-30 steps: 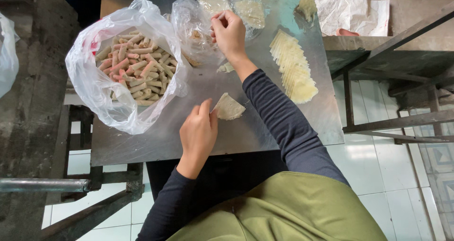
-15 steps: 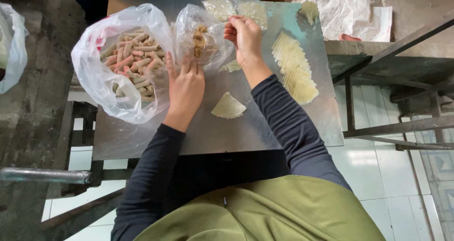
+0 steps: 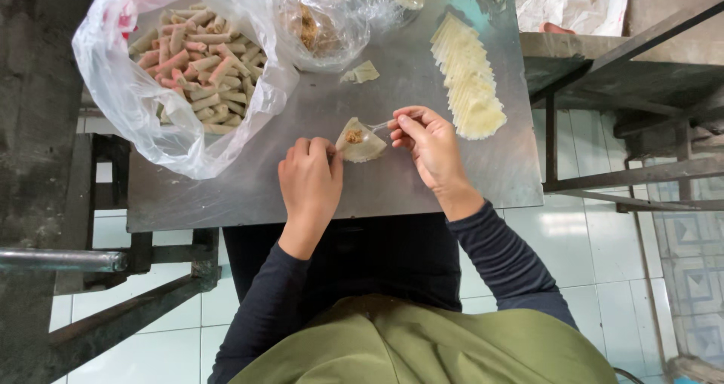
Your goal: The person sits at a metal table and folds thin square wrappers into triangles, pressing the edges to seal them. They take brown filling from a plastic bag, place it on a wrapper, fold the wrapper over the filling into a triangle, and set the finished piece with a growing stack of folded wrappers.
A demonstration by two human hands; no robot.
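Filled pale wrapper (image 3: 363,144) flat on table (image 3: 422,188)

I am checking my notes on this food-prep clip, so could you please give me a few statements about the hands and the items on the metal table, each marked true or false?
1. The right hand holds a small spoon over the wrapper. True.
2. The wrapper under the spoon is bare. False: a brownish dab of filling sits on it.
3. The left hand rests at the wrapper's left edge. True.
4. The stack of wrappers lies left of the hands. False: it lies on the right part of the table.
5. The white bag at the left holds finished rolls. True.
6. The left hand is inside the clear bag. False: it is on the table, apart from that bag.
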